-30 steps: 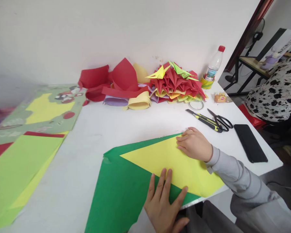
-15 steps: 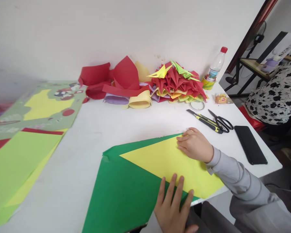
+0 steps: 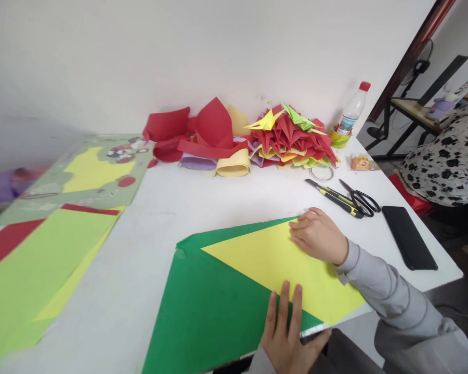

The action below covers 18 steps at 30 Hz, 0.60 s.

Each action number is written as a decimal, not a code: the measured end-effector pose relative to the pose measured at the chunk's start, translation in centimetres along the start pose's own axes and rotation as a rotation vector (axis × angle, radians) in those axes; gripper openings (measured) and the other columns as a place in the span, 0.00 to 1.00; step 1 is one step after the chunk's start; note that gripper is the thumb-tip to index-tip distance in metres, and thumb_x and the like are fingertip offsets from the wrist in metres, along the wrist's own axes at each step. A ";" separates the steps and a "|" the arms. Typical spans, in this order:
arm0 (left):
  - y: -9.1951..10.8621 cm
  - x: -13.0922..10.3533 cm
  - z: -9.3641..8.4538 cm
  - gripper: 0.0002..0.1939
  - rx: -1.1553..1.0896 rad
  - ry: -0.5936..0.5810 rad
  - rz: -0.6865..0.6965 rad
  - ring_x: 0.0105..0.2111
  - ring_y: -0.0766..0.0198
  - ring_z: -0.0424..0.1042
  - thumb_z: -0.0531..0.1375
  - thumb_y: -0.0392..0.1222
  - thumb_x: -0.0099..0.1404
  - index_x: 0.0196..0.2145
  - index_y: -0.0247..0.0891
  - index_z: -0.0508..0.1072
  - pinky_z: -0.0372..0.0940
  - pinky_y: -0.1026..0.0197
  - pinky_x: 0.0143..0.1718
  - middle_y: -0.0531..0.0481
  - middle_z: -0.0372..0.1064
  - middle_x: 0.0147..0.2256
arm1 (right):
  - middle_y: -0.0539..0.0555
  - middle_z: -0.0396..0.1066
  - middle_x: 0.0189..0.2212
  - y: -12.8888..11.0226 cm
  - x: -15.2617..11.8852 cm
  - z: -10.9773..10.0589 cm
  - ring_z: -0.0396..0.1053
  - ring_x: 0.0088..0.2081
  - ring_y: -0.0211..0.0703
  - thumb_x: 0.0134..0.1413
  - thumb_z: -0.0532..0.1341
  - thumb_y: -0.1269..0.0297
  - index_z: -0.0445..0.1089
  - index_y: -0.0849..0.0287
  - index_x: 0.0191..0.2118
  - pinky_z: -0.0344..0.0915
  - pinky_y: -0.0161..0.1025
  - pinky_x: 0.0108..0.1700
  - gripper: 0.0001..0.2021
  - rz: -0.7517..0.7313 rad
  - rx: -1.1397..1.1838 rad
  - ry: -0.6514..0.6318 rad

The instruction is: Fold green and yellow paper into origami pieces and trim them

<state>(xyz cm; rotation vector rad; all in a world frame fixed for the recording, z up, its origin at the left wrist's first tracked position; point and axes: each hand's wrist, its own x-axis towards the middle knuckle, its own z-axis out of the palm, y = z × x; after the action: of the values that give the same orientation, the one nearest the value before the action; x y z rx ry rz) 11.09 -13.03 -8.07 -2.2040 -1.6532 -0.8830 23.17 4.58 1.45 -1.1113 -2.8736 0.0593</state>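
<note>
A yellow sheet of paper [image 3: 253, 254], pointed at its left end, lies over a larger green sheet [image 3: 210, 306] at the table's front. My right hand [image 3: 320, 236] is closed at the yellow sheet's far edge, with its fingers curled and fingertips on the paper. My left hand [image 3: 286, 327] has its fingers stretched out and lying flat. Its fingertips rest near the yellow sheet's lower edge, and its thumb points right by the table's edge. Part of the yellow sheet is hidden under the right hand and forearm.
Beyond my right hand lie a box cutter [image 3: 335, 198], scissors [image 3: 361, 200], a tape ring [image 3: 322, 173] and a black phone [image 3: 409, 238]. Along the wall sit folded red paper [image 3: 292, 135] and a bottle [image 3: 351, 111]. Light green sheets [image 3: 42, 270] lie left. A person [image 3: 444, 156] is at right.
The view has shifted slightly, so the table's things appear farther right. My left hand's fingers have drawn closer together, and its thumb now reaches out to the right. The right hand keeps its place on the paper.
</note>
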 end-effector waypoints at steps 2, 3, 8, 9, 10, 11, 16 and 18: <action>-0.3 0.0 0.0 0.42 -0.021 -0.019 0.032 0.50 0.47 0.70 0.57 0.66 0.55 0.54 0.27 0.66 0.62 0.47 0.51 0.30 0.72 0.47 | 0.53 0.76 0.41 -0.1 -0.1 0.1 0.68 0.44 0.45 0.61 0.57 0.64 0.74 0.56 0.34 0.50 0.47 0.53 0.09 -0.002 -0.013 0.013; -0.7 0.1 -0.1 0.41 -0.025 -0.024 0.033 0.51 0.46 0.69 0.57 0.67 0.55 0.54 0.30 0.67 0.62 0.46 0.52 0.31 0.72 0.48 | 0.53 0.76 0.41 -0.1 -0.1 0.2 0.68 0.44 0.45 0.61 0.57 0.64 0.74 0.56 0.34 0.50 0.48 0.53 0.09 0.002 -0.017 0.020; -4.6 1.4 -0.9 0.36 -0.091 -0.035 0.221 0.59 0.38 0.58 0.51 0.73 0.53 0.55 0.53 0.65 0.52 0.34 0.54 0.40 0.66 0.55 | 0.53 0.75 0.43 -0.3 0.0 0.5 0.68 0.47 0.47 0.60 0.58 0.65 0.74 0.55 0.36 0.50 0.50 0.55 0.07 0.029 -0.024 0.072; -5.6 1.8 -1.2 0.41 -0.119 -0.109 0.296 0.60 0.34 0.53 0.48 0.77 0.51 0.56 0.53 0.64 0.50 0.31 0.54 0.38 0.62 0.57 | 0.53 0.75 0.44 -0.2 0.1 0.6 0.68 0.47 0.48 0.60 0.58 0.65 0.74 0.56 0.37 0.50 0.51 0.56 0.07 0.034 -0.027 0.088; -6.6 2.2 -1.6 0.46 -0.123 -0.174 0.336 0.61 0.31 0.50 0.46 0.79 0.48 0.57 0.51 0.64 0.49 0.30 0.54 0.35 0.60 0.59 | 0.53 0.75 0.45 -0.2 0.2 0.8 0.67 0.48 0.48 0.60 0.58 0.65 0.73 0.56 0.39 0.50 0.51 0.56 0.07 0.038 -0.031 0.105; -7.6 2.6 -1.9 0.46 -0.110 -0.223 0.364 0.61 0.30 0.49 0.46 0.79 0.48 0.57 0.50 0.63 0.47 0.30 0.54 0.36 0.58 0.59 | 0.54 0.74 0.46 -0.1 0.4 1.0 0.67 0.49 0.49 0.60 0.58 0.65 0.73 0.56 0.40 0.50 0.51 0.56 0.07 0.041 -0.031 0.123; -11.4 4.6 -3.4 0.38 -0.136 -0.381 0.454 0.58 0.37 0.57 0.50 0.73 0.54 0.55 0.49 0.66 0.50 0.33 0.54 0.39 0.63 0.57 | 0.53 0.74 0.47 0.4 0.9 1.7 0.67 0.48 0.49 0.62 0.56 0.63 0.73 0.56 0.42 0.54 0.50 0.53 0.09 0.019 0.002 0.191; -12.5 5.8 -3.7 0.29 -0.176 -0.395 0.478 0.52 0.46 0.65 0.53 0.64 0.60 0.53 0.46 0.68 0.57 0.41 0.53 0.41 0.68 0.53 | 0.52 0.75 0.45 0.3 0.8 1.9 0.67 0.48 0.48 0.62 0.56 0.63 0.74 0.54 0.40 0.55 0.50 0.52 0.09 -0.009 0.025 0.208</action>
<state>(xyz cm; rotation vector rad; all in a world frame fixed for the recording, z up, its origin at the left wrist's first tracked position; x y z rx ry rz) -0.78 -6.42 -3.66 -2.8655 -1.1157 -0.5004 22.66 5.25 -0.40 -1.0336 -2.6864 -0.0204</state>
